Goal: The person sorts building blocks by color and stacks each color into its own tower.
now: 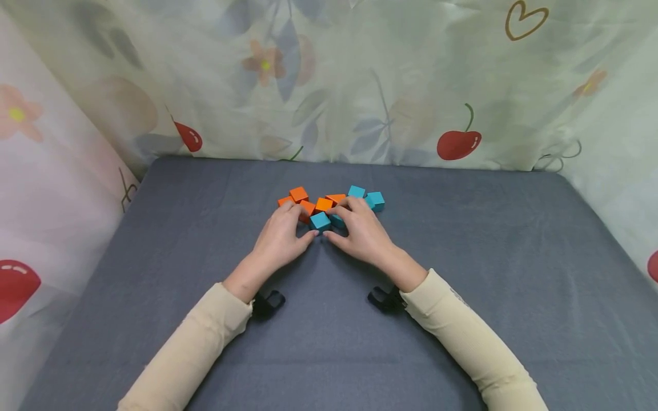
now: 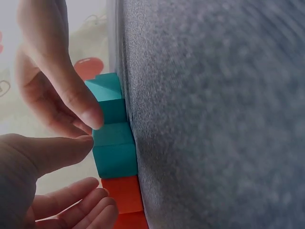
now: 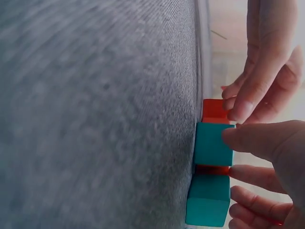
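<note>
Lower frame, head view: my two forearms in cream-coloured fabric sleeves point(image 1: 200, 342) enter from the bottom corners and converge toward the centre, each with a black wrist strap point(image 1: 268, 302) just behind the hand. Centre: my left hand point(image 1: 280, 234) and my right hand point(image 1: 362, 231) lie side by side on the grey cloth-covered table point(image 1: 462, 285), thumbs angled toward each other at the near edge of a cluster of small cubes. Between the two thumbs sits the nearest teal cube point(image 1: 320, 221); the wrist views show my right thumb tip on its side, my left thumb tip right at it, and the cube resting on the cloth. My left fingers are loosely curved over the small orange cubes point(image 1: 298, 194) at the left of the cluster; my right fingers are loosely curved over the middle of the cluster, touching cubes there; neither hand is closed round a cube. Just beyond my right fingertips, at the cluster's right end, lie further teal cubes point(image 1: 376, 200). Upper frame: a pale green curtain printed with cherries and flowers point(image 1: 457, 142) hangs behind the table's far edge.
</note>
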Demonstrator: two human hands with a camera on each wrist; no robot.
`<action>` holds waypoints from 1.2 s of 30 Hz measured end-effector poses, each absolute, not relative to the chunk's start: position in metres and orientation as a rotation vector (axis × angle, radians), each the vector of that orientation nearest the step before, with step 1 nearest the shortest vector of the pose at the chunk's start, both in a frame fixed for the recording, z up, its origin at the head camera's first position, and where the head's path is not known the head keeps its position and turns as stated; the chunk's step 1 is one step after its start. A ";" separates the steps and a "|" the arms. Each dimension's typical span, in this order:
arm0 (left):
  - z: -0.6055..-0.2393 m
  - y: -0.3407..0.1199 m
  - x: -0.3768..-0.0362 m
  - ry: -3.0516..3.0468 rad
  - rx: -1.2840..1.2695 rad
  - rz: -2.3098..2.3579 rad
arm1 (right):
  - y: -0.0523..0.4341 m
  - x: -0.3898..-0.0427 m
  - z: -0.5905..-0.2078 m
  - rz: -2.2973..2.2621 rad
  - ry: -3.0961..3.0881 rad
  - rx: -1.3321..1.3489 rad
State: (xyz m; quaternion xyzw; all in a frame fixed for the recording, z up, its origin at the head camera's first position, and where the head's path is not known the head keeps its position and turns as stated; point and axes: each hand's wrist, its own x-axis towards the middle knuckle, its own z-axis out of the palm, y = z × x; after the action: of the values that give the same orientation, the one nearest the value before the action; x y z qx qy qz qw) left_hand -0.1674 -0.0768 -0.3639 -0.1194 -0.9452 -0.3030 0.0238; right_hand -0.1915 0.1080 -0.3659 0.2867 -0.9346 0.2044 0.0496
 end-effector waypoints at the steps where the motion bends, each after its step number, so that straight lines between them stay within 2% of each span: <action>1: -0.364 -0.076 -0.168 -2.925 -0.367 -0.946 | 0.107 -0.192 -0.366 0.622 -2.844 0.876; 21: -0.369 -0.070 -0.175 -2.974 -0.341 -1.006 | 0.098 -0.195 -0.368 0.629 -2.826 0.874; 36: -0.369 -0.071 -0.173 -2.978 -0.433 -1.078 | 0.099 -0.196 -0.368 0.688 -2.824 0.890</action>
State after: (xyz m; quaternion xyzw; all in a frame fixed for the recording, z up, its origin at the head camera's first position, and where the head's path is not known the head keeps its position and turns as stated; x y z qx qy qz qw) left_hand -0.1728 -0.0706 -0.3689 -0.1355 -0.9313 -0.3371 -0.0273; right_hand -0.1960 0.0991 -0.3679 0.2923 -0.9278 0.2262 0.0510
